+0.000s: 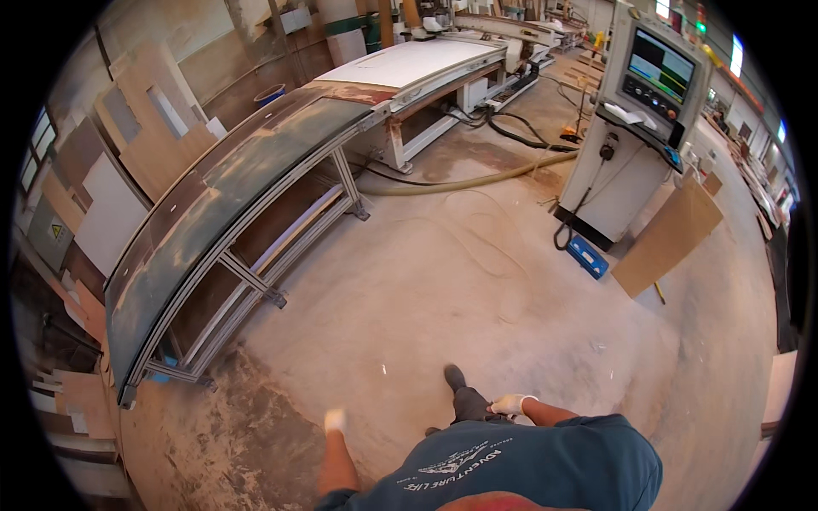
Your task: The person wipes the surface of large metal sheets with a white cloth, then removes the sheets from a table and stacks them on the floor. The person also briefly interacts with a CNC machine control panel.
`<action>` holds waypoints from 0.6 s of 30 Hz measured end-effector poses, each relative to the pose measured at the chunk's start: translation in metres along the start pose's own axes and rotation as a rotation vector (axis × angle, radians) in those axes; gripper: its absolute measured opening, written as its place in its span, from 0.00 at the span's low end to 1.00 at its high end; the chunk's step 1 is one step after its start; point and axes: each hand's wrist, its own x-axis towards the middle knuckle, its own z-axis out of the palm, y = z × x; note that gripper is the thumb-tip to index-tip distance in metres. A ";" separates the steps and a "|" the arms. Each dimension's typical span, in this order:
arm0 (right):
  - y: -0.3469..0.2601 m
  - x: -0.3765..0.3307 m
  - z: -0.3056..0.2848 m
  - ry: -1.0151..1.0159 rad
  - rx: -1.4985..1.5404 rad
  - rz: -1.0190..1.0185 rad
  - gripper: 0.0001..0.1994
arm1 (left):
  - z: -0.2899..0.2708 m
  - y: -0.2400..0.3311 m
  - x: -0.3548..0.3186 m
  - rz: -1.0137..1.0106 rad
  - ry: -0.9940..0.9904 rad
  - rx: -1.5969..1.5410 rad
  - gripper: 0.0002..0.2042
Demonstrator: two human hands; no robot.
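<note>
My left hand [336, 420], in a pale glove, hangs low on the left side of my body above the dusty floor. Motion smears its fingers, and nothing visible sticks out of it. My right hand [513, 404], gloved in white as well, is beside my dark trouser leg [470, 404], with its fingers curled in. A small dark shape shows at its fingertips, too small to name. Both hands are well away from the long table [230, 187] with a dark, dust-streaked top on a metal frame.
A white panel [409, 61] lies on the machine bed beyond the table. At the right stands a control cabinet [626, 128] with a lit screen. A blue case [588, 257] and a leaning brown board [669, 238] are beside it. A thick hose [469, 182] crosses the floor; boards [158, 128] lean left.
</note>
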 end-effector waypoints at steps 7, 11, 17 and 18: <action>-0.049 0.112 -0.074 0.092 -0.028 0.029 0.23 | -0.219 0.047 0.144 -0.244 0.151 -1.629 0.18; -0.133 0.177 -0.138 -0.050 -0.472 -0.102 0.24 | -0.169 0.014 0.128 -0.254 -0.048 -0.988 0.22; -0.348 0.239 -0.255 -0.032 -0.438 -0.129 0.22 | -0.022 -0.059 0.028 -0.749 -0.394 -1.023 0.13; -0.387 0.256 -0.272 -0.002 -0.470 -0.149 0.21 | -0.009 -0.064 0.010 -1.136 -0.329 -1.402 0.15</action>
